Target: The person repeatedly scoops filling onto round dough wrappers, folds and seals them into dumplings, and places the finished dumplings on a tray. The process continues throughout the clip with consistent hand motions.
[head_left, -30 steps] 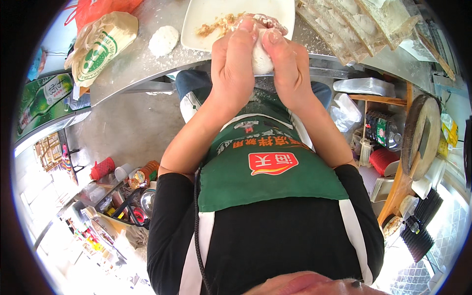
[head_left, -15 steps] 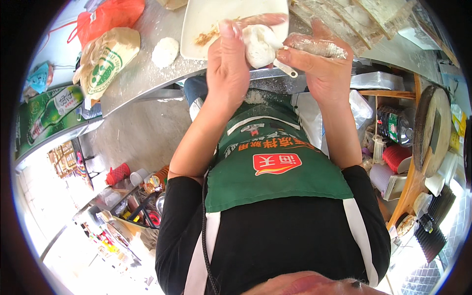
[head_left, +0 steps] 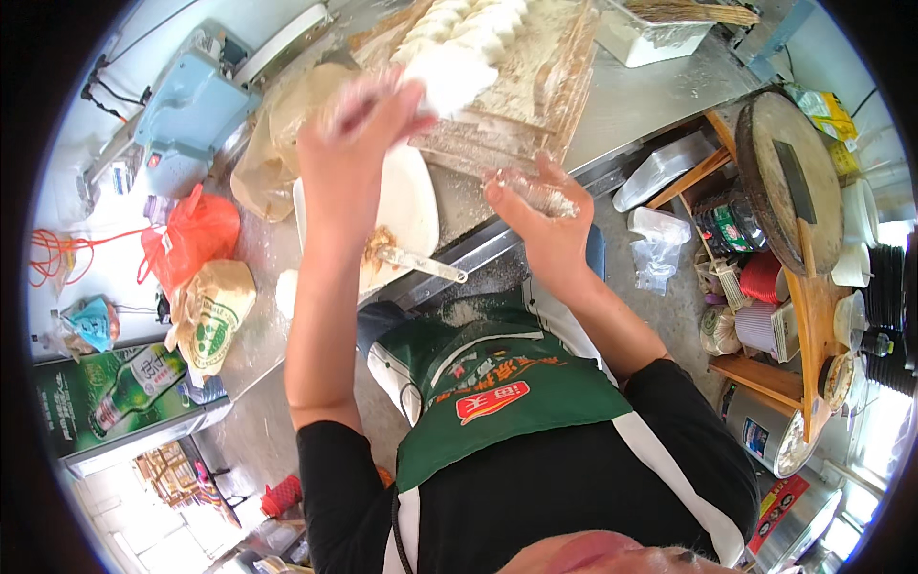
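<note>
My left hand [head_left: 368, 120] is out over the far side of the counter, smeared by motion. Its fingers are bent against a blurred white dumpling [head_left: 448, 81], which they appear to hold. Rows of white dumplings [head_left: 469, 24] lie on a floury wooden board [head_left: 535, 86] just beyond. Nearer me, my right hand [head_left: 545, 215] hovers in front of the board with flour on it, thumb and fingers apart and nothing in them. Below my left wrist is a white plate [head_left: 413, 196] with brown filling [head_left: 378, 239] and a holed-handle spoon [head_left: 426, 263].
Left on the counter, a dough piece [head_left: 287, 293] shows partly behind my forearm, near a paper bag [head_left: 215, 311] and a red plastic bag [head_left: 196, 239]. A blue machine [head_left: 191, 110] stands behind. A white tub [head_left: 650, 40] is far right; a round chopping board [head_left: 765, 182] leans by the shelves.
The view has swung toward the board. The dumpling that was between both hands above the plate is now out by the board with my left hand; my right hand has come away from it.
</note>
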A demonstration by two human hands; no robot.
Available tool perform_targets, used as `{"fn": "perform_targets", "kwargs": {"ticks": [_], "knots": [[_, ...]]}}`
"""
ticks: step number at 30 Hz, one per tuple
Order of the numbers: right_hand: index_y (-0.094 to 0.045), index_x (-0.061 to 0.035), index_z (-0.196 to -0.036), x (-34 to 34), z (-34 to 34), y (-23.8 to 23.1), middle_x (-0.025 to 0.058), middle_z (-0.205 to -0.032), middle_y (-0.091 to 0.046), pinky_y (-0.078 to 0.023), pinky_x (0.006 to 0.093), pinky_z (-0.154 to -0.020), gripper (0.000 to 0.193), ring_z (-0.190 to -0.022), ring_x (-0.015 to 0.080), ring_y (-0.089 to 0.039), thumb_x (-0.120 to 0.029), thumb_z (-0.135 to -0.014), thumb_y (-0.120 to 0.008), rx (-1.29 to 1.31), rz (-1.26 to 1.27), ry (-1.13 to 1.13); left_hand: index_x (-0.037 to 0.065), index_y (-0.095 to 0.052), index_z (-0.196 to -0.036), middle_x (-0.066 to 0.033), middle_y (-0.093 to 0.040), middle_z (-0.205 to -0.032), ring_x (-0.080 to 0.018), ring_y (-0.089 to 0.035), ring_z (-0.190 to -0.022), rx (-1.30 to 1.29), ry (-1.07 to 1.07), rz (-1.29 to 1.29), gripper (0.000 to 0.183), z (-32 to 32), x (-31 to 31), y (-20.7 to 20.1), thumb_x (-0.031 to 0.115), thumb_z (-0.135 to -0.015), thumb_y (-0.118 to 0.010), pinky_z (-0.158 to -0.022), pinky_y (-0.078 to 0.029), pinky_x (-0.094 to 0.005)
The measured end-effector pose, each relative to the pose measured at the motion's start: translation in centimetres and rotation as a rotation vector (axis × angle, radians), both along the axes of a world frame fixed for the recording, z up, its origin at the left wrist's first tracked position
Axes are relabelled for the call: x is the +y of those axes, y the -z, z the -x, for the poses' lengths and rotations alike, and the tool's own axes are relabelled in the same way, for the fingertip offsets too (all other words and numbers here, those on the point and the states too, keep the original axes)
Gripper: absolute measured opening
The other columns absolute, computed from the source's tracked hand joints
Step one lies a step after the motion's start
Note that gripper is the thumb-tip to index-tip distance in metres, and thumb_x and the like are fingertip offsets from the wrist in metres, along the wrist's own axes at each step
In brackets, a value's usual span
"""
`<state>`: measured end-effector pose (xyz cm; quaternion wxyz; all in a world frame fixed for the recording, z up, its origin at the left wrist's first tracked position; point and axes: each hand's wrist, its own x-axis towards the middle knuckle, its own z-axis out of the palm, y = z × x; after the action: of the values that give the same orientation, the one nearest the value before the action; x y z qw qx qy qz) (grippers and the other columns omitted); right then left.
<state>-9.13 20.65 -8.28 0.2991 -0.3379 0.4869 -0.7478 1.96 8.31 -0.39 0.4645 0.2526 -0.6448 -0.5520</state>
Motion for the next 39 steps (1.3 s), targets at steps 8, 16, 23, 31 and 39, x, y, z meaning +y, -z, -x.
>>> {"fn": "perform_targets", "kwargs": {"ticks": [8, 16, 23, 31, 39], "knots": [[-0.068, 0.0058, -0.085, 1.2, 1.1, 0.1, 0.0073, -0.091, -0.063, -0.043, 0.0224, -0.076, 0.013, -0.087, 0.0101, -0.056, -0.004, -0.077, -0.070, -0.159, -0.066, -0.075, 0.004, -0.070, -0.084, -0.0149, -0.068, -0.079, -0.0270, -0.066, -0.079, -0.458, -0.064, 0.760, 0.021, 14.1, -9.0, -4.8, 0.023, -0.079, -0.066, -0.070, -0.050, -0.0363], [-0.068, 0.0051, -0.085, 1.6, 2.4, 0.4, 0.0068, -0.093, -0.059, -0.042, 0.0239, -0.073, 0.011, -0.084, 0.0115, -0.054, -0.003, -0.077, -0.069, 0.044, -0.047, -0.013, 0.010, -0.071, -0.084, -0.0166, -0.067, -0.079, -0.0327, -0.064, -0.078, -0.747, -0.175, 0.864, 0.019, 17.7, -9.2, -3.4, 0.028, -0.078, -0.065, -0.069, -0.049, -0.0433], [-0.069, 0.0044, -0.086, 1.7, 2.3, 0.2, 0.0074, -0.090, -0.060, -0.041, 0.0247, -0.072, 0.013, -0.084, 0.0123, -0.053, -0.004, -0.076, -0.069, 0.133, -0.046, 0.006, 0.012, -0.069, -0.081, -0.0148, -0.066, -0.079, -0.0325, -0.064, -0.078, -0.751, -0.200, 0.944, 0.015, 18.7, -10.3, -1.6, 0.026, -0.077, -0.064, -0.067, -0.049, -0.0429], [-0.069, 0.0047, -0.086, 1.6, 2.1, 0.4, 0.0077, -0.090, -0.061, -0.042, 0.0243, -0.073, 0.013, -0.082, 0.0121, -0.055, -0.003, -0.076, -0.070, 0.106, -0.031, 0.002, 0.011, -0.068, -0.081, -0.0146, -0.066, -0.079, -0.0330, -0.063, -0.078, -0.674, -0.159, 0.932, 0.016, 19.5, -12.0, -0.8, 0.025, -0.075, -0.065, -0.068, -0.049, -0.0438], [-0.069, 0.0037, -0.085, 1.5, 1.8, 0.3, 0.0073, -0.089, -0.063, -0.043, 0.0240, -0.072, 0.011, -0.081, 0.0113, -0.055, -0.002, -0.076, -0.069, 0.096, -0.049, -0.013, 0.008, -0.067, -0.081, -0.0178, -0.066, -0.079, -0.0360, -0.063, -0.079, -0.755, -0.177, 0.955, 0.016, 19.0, -11.7, -1.1, 0.023, -0.073, -0.066, -0.069, -0.049, -0.0459]]}}
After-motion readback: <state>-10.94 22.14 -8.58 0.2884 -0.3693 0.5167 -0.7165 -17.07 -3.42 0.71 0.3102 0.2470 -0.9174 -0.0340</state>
